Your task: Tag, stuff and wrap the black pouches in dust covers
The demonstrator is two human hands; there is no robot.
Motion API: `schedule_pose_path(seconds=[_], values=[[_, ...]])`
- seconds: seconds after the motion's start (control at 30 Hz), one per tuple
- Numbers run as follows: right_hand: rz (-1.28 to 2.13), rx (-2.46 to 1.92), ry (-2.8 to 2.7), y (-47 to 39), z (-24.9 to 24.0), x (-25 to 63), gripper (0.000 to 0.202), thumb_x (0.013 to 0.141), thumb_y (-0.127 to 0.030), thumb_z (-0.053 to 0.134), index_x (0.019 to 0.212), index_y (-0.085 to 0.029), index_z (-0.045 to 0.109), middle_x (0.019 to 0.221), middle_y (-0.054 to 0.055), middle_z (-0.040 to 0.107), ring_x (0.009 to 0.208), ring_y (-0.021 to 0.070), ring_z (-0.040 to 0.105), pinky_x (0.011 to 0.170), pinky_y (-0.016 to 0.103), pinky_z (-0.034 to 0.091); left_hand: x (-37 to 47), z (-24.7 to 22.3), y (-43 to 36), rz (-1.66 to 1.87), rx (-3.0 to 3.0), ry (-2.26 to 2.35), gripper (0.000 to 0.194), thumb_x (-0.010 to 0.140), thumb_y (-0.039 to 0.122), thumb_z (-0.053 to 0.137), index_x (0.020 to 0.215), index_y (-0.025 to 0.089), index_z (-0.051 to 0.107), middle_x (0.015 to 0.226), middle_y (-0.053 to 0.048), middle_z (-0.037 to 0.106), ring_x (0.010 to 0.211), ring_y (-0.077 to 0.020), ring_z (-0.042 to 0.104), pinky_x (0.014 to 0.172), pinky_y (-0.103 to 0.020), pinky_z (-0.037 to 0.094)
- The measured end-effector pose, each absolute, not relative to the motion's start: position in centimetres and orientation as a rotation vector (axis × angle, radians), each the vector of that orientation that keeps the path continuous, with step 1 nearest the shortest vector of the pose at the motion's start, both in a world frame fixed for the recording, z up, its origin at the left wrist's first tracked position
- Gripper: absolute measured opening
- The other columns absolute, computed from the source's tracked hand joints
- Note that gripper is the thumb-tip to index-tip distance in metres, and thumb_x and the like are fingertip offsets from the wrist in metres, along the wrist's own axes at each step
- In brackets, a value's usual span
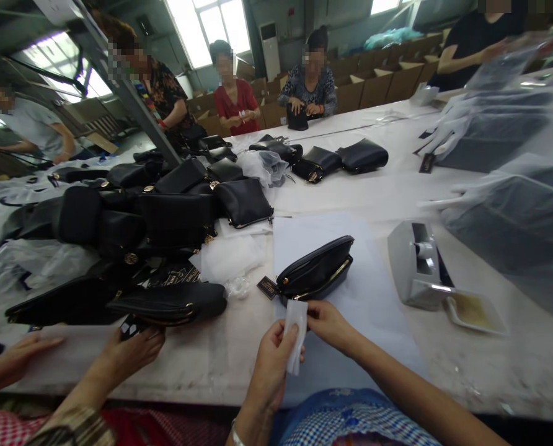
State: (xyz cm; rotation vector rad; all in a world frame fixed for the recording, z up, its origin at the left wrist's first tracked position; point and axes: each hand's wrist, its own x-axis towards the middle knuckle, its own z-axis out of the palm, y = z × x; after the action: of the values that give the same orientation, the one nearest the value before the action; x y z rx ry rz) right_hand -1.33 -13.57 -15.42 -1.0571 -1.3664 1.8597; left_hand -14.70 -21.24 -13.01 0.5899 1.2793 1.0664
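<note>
My left hand [276, 359] is closed around a folded white strip [296, 334] of thin, soft wrapping, thumb on its face. At the strip's upper right edge my right hand [330, 323] is pinched, its fingertips partly hidden by it. Just beyond both hands lies a black zippered pouch [316, 269] with a gold zipper along its near side. A black hang tag [268, 287] with gold lettering sticks out at the pouch's left end. Beneath the pouch is a large white paper sheet [374, 322].
Black bags [178, 217] pile up on the left, with white wrapping sheets [232, 257] beside them. A co-worker's hands [137, 344] handle a bag at lower left. On the right stand a grey tape dispenser [413, 266], a small tray [475, 311] and plastic-covered stacks [513, 229]. People work across the table.
</note>
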Motion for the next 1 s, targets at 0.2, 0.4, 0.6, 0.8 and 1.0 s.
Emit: schedule_pose_path(seconds=[0.2,0.4,0.6,0.8,1.0], values=[[1.818,-1.057,-1.247,-15.2,-14.0,-0.7,0.033,0.08,-0.049,0.065,0.081,-0.017,0.072,0.071,0.001,0.067,0.071,0.0186,0.061,0.076,0.034,0.051,-14.2,-13.0,-21.6,1.094,0.724,1.4,0.04,0.082,0.052,0.065,0.097,0.015,0.063,0.076,0.0,0.06,0.063,-0.0131,0.057,0.055,-0.022,0.048],[1.876,-1.045,-1.0,-16.4,-12.7,-1.2,0.044,0.081,-0.059,0.063,0.083,-0.016,0.069,0.073,0.003,0.065,0.067,0.0169,0.058,0.064,0.03,0.049,-13.8,-13.5,-22.1,1.127,0.855,1.442,0.037,0.085,0.051,0.062,0.094,0.015,0.062,0.07,0.0,0.061,0.059,-0.0133,0.055,0.055,-0.022,0.045],[1.799,-1.103,-1.103,-15.6,-13.1,-1.5,0.045,0.077,-0.059,0.067,0.08,-0.014,0.067,0.071,0.002,0.063,0.066,0.0155,0.056,0.059,0.027,0.047,-13.5,-13.4,-22.1,1.153,0.851,1.458,0.035,0.087,0.05,0.06,0.092,0.016,0.061,0.068,0.001,0.058,0.06,-0.0135,0.054,0.055,-0.022,0.042],[1.813,-1.257,-1.264,-19.5,-14.4,0.6,0.045,0.078,-0.058,0.068,0.099,-0.019,0.059,0.087,0.003,0.062,0.077,0.0175,0.06,0.059,0.028,0.054,-13.0,-13.1,-21.9,1.214,0.807,1.447,0.031,0.086,0.046,0.061,0.091,0.015,0.062,0.08,-0.002,0.062,0.077,-0.0169,0.058,0.071,-0.025,0.046],[1.911,-1.178,-1.251,-21.2,-15.2,0.0,0.039,0.074,-0.055,0.072,0.075,-0.02,0.054,0.061,-0.005,0.053,0.054,0.0115,0.054,0.052,0.025,0.047,-12.7,-13.4,-21.8,1.235,0.817,1.555,0.032,0.083,0.047,0.065,0.089,0.016,0.064,0.079,-0.001,0.064,0.077,-0.0162,0.058,0.07,-0.023,0.045]])
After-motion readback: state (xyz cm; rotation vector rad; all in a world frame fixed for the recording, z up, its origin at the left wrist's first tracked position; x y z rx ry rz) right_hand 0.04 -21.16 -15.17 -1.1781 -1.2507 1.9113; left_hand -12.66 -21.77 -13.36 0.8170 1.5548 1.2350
